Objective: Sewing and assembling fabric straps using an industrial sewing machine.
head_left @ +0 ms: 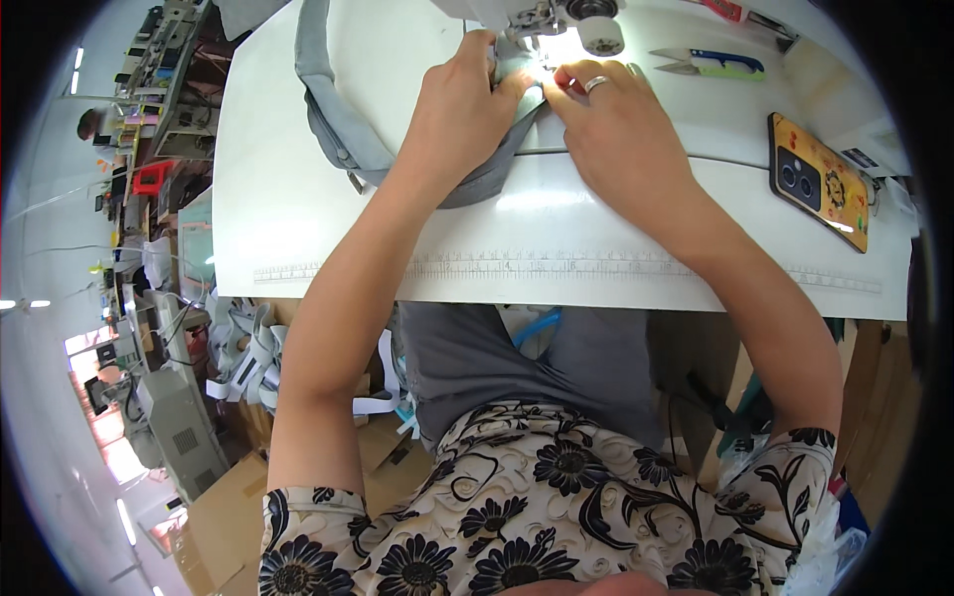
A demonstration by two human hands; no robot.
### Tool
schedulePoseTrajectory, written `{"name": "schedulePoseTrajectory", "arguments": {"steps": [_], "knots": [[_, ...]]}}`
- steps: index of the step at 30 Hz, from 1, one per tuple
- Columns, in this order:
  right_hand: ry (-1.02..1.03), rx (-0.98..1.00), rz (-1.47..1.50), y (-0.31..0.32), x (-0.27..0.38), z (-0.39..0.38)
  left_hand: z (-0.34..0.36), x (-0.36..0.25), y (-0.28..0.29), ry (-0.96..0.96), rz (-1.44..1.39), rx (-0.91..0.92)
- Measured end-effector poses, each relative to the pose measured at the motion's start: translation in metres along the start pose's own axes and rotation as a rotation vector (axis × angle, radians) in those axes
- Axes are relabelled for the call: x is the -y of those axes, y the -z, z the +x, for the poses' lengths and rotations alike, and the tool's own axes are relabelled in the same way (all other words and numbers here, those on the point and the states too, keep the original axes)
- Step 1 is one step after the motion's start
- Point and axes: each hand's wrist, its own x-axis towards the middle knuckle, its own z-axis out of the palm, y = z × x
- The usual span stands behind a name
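both hands on the fabric strip (477, 174) right in front of the sewing machine (556, 18), left hand (462, 109) beside right hand (616, 124), snips (708, 65) behind right, phone (820, 179) far right on table (298, 199)

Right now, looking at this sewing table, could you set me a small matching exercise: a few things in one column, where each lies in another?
Things:
1. grey fabric strip
2. thread snips
3. phone
4. ruler strip

Places:
A. far right of the table, lying flat
B. along the table's near edge
C. under both hands, curving off to the left
D. top right, beyond the right hand

Pairs: 1-C, 2-D, 3-A, 4-B
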Motion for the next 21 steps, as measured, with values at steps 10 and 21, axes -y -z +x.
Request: {"name": "schedulePoseTrajectory", "arguments": {"steps": [10,21], "knots": [[0.001,-0.036,0.14,0.011,-0.01,-0.009,0.033,0.022,-0.02,0.069,0.049,-0.086],[-0.403,0.05,0.559,0.064,-0.017,-0.023,-0.023,0.067,0.046,0.323,-0.387,0.252]]}}
